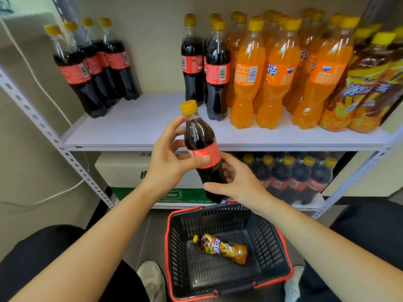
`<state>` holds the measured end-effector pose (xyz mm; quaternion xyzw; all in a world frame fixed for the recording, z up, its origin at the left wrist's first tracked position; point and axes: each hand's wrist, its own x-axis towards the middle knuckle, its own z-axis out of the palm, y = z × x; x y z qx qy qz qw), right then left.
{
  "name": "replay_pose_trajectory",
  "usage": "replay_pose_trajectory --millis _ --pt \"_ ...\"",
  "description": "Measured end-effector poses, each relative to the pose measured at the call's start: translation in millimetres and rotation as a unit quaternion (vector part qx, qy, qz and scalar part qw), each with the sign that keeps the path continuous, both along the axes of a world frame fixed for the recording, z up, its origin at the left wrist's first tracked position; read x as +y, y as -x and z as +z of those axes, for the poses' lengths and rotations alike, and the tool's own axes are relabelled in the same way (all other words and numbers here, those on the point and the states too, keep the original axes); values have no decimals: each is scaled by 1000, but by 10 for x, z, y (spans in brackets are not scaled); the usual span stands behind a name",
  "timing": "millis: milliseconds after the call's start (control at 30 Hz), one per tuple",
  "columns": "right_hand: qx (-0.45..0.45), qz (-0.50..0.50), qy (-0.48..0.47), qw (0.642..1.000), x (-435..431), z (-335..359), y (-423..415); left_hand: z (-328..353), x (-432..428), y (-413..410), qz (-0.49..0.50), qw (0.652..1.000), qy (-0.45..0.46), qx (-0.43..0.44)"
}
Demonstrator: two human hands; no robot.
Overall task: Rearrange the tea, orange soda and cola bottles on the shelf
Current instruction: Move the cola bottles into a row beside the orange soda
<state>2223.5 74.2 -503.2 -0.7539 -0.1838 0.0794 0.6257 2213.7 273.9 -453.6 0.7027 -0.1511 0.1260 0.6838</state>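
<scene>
Before shelf (pixel 141 123), holding cola bottle (pixel 199 138) tilted above basket (pixel 268 232). Curling fingers of left hand (pixel 168 162) round its label, fingers of right hand (pixel 237 182) round its lower half.

The scene is lit brightly and evenly; soft shadows are cast on the shelf board (pixel 135 127). Small glints are seen on the orange soda bottles (pixel 277 83). The tea bottles (pixel 366 90) at the right edge are stretched and blurred by wide-angle distortion.
</scene>
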Motion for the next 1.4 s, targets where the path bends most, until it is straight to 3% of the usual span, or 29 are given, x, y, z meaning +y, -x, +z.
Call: replay_pose_trajectory --millis 100,233,633,833,1100,1400 --pt "-58 -30 -6 998 -5 -27 -13 -27 -72 56 -23 999 -32 -6" --pt "-60 -29 14 998 -48 -110 -26 29 -61 55 -36 999 -37 11" --pt "-145 -45 126 980 -101 -169 -57 210 93 144 -58 993 -80 -66" --pt "-175 -56 160 970 -123 -175 -79 236 149 159 -54 994 -88 -35" --pt "-162 -33 115 979 -109 -134 -50 251 228 83 -77 997 5 21" --pt "-125 -42 42 990 -82 -65 -7 235 228 73 -56 996 54 -47"
